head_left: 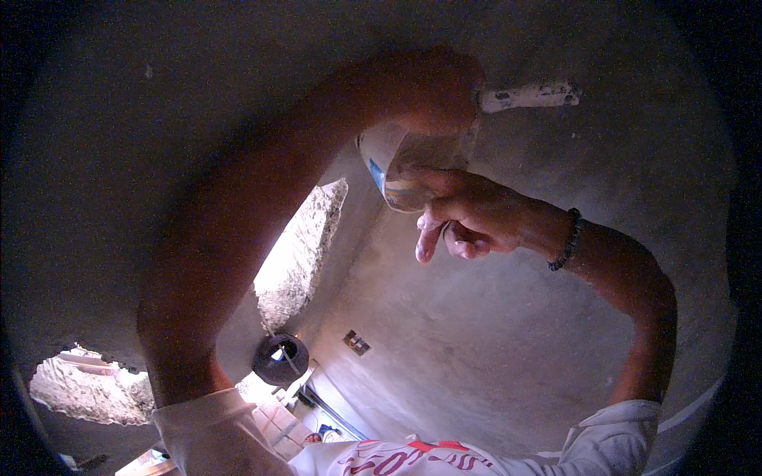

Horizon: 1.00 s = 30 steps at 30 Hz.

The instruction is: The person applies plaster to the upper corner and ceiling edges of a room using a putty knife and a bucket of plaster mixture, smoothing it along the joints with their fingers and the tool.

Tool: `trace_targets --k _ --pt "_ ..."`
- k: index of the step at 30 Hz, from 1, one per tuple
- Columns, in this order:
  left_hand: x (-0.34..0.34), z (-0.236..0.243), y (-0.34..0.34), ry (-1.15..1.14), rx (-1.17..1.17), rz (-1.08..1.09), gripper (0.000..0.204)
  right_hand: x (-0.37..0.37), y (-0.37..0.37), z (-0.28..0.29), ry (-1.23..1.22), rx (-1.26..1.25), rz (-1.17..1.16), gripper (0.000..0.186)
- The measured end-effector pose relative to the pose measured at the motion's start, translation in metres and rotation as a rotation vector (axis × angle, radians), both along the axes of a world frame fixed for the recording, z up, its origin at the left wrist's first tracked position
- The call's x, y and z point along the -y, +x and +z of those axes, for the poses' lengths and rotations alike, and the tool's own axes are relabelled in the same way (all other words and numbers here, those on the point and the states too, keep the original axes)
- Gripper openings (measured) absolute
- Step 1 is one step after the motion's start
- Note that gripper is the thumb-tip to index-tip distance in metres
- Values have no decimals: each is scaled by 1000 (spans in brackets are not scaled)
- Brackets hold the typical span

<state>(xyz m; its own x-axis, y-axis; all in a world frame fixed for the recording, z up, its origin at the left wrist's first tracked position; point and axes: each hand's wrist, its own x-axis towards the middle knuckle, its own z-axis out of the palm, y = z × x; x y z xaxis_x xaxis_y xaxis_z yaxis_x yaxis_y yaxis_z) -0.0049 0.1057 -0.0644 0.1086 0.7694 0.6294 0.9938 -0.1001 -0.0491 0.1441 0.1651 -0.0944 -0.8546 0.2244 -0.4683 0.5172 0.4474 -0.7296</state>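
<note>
My left hand is raised high, its fingers closed round a tool whose white, stained handle sticks out to the right. The tool's working end is hidden, so its kind cannot be told. Just below hangs a translucent, curved plastic container with a blue patch on its side. My right hand, with a dark beaded bracelet at its wrist, grips this container at its lower right. One finger lies along the container wall, while the other fingers bend downward beneath it.
Smooth grey plastered wall surrounds me, with a small electrical box set in it. Bright rough-edged openings lie to the left. Below them are a round black container and a tiled floor.
</note>
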Motion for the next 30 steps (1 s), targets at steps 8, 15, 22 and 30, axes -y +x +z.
trace_targets --k 8,15,22,30 --pt "8 0 2 1 120 -61 34 -21 13 -17 -318 -254 -46 60" --pt "3 9 -4 58 131 -102 34 -23 41 -24 -649 -496 31 57" --pt "-2 10 -17 -3 204 -63 37 -28 59 -7 -830 -627 166 66" --pt "11 7 -15 43 275 -130 38 -19 78 67 -559 -1250 93 66"
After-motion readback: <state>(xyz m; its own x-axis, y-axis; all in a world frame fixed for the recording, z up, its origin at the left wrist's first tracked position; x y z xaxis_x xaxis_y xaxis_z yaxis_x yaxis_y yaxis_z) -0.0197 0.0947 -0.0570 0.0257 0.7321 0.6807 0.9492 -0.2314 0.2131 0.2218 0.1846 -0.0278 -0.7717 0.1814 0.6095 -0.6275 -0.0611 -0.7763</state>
